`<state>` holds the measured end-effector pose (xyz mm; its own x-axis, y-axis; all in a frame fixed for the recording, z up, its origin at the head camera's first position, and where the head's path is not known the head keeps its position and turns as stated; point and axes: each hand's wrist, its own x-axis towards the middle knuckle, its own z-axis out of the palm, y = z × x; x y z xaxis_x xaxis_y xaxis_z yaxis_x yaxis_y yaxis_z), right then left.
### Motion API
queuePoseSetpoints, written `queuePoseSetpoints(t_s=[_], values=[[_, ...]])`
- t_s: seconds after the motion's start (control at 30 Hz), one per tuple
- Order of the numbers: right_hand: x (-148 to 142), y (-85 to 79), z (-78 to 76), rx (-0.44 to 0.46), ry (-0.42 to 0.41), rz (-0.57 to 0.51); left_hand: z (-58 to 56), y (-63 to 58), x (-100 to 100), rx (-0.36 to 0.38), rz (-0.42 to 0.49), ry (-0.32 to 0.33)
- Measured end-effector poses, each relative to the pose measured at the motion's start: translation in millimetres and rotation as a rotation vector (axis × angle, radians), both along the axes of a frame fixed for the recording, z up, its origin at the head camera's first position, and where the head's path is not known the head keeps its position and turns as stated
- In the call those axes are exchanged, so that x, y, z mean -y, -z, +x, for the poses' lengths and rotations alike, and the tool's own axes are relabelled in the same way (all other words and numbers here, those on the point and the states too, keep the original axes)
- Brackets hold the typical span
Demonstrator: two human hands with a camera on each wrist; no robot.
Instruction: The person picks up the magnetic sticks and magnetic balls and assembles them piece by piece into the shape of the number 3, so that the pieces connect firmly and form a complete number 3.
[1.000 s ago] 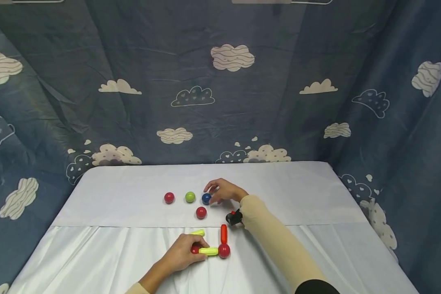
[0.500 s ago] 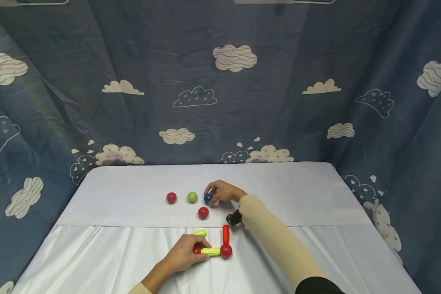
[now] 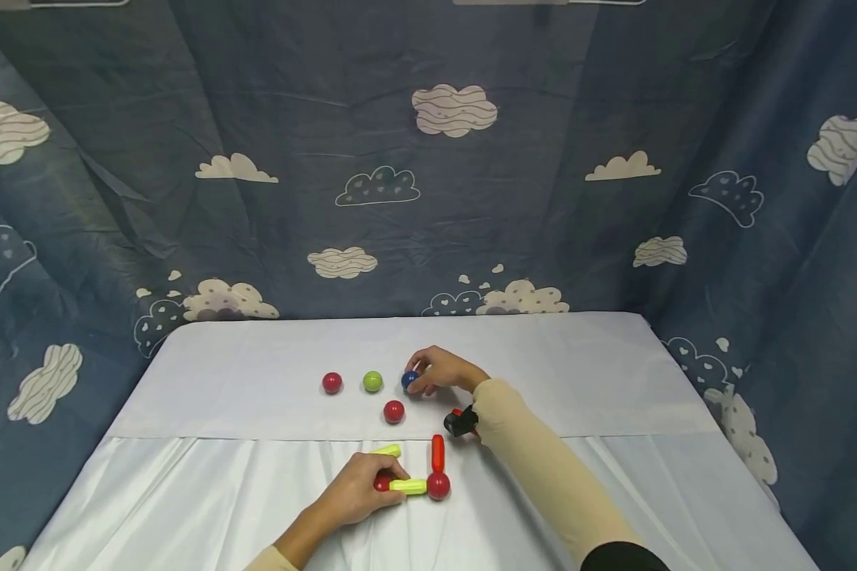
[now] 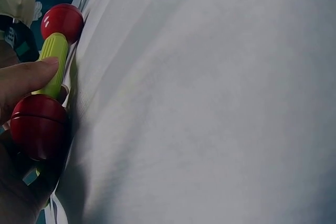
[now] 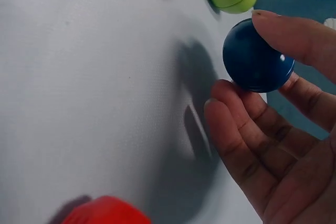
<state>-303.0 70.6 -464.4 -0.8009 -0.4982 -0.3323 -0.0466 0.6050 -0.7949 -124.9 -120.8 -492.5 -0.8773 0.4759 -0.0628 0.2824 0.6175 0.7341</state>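
My left hand (image 3: 357, 489) pinches a yellow-green stick (image 3: 409, 487) at the front of the table, the thumb lying along it in the left wrist view. A red ball (image 4: 39, 127) sits at the stick's near end, under the hand, and another red ball (image 3: 439, 485) at its far end. From that far ball a red stick (image 3: 438, 454) points away from me. A second yellow-green stick (image 3: 387, 450) shows partly behind the left hand. Farther back, my right hand (image 3: 443, 371) holds a blue ball (image 5: 254, 59) between thumb and fingers, seemingly just off the cloth.
Left of the right hand lie a green ball (image 3: 373, 381) and a red ball (image 3: 332, 383). Another red ball (image 3: 394, 411) lies nearer to me. A red piece (image 5: 107, 212) shows below the right wrist. White cloth (image 3: 578, 373) covers the table; a cloud-patterned curtain (image 3: 514, 198) hangs behind.
My right hand's fingers have closed around the blue ball and shifted it slightly to the right. The left hand and the joined sticks and balls have stayed put.
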Motion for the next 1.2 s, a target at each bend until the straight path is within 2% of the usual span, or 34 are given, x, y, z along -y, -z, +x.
queuePoseSetpoints(t_s=[0.43, 0.57, 0.7, 1.2], values=[[-15, -5.5, 27.1, -0.034, 0.059, -0.045, 0.8, 1.2, 2, -0.070, 0.034, 0.015], [-20, -6.5, 37.1, -0.062, 0.068, -0.075, 0.4, 1.0, 1, -0.056, 0.030, 0.013], [-25, -4.9, 48.3, -0.044, 0.082, -0.135, 0.1, 0.7, 1, -0.034, 0.023, 0.010], [-37, 7.3, 90.9, -0.006, 0.162, -0.314, 0.1, 3.7, 0, -0.055, 0.031, 0.016]])
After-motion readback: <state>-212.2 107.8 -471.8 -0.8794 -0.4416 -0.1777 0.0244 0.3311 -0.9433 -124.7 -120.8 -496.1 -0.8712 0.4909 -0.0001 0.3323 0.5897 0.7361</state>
